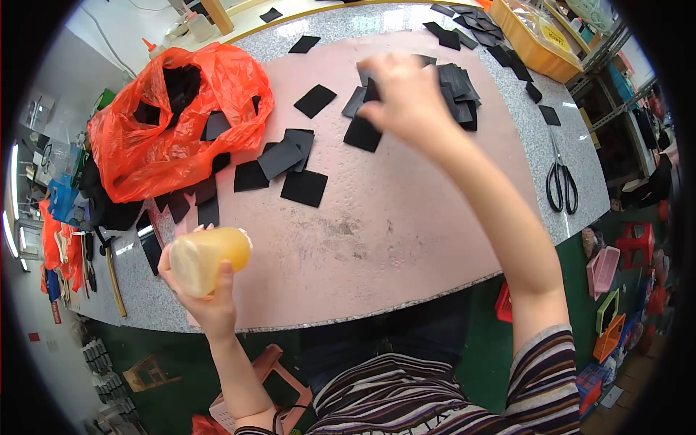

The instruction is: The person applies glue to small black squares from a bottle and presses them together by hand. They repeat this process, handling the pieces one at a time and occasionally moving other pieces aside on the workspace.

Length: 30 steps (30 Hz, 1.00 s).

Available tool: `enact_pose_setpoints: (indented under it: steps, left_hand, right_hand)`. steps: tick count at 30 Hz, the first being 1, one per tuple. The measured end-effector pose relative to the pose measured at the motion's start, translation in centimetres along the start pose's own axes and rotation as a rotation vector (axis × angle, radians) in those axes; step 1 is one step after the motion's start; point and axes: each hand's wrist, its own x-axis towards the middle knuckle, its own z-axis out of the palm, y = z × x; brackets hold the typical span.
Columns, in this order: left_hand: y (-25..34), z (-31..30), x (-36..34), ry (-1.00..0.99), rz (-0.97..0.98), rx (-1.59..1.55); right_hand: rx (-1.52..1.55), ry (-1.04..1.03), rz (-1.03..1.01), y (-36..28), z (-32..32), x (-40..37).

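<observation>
My left hand (206, 290) is wrapped around a translucent plastic bottle (221, 254) with a yellowish content, tipped sideways over the mat's front left. What the content is cannot be made out. Over the far part of the mat, my right hand (409, 98) reaches above a spread of flat black pieces (457, 90). Its thumb and fingers are apart, and dark pieces show between and beneath them. One black piece (362, 135) lies just below the thumb. Further black pieces (281, 158) overlap at the mat's left, with a single one (315, 101) behind them.
A pinkish mat (406, 239) covers much of the speckled table (580, 159). At left sits a red plastic bag (181, 123) with black pieces inside. Black-handled scissors (562, 185) lie at right, below a yellow crate (536, 43). A pink stool (268, 384) stands on the floor.
</observation>
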Motion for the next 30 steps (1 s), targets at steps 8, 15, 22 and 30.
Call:
enact_pose_setpoints:
  steps: [8,15,22,30]
  left_hand:
    - [0.5,2.8,0.0,-0.074,-0.021,-0.058]
    - [1.1,1.8,0.0,-0.017,-0.230,-0.467]
    - [0.1,7.7,-1.4,-0.196,-0.936,-1.234]
    - [1.9,10.0,-1.0,-0.318,-0.394,-0.522]
  right_hand:
    - [0.565,-0.511,0.145,-8.2,3.0,-6.0]
    - [0.173,-0.098,-0.584,-7.5,-3.9,-12.1]
    - [0.242,-0.201,-0.372,-7.4,-5.3,-17.2]
    - [0.180,-0.276,-0.269,-9.1,-6.5,-19.8]
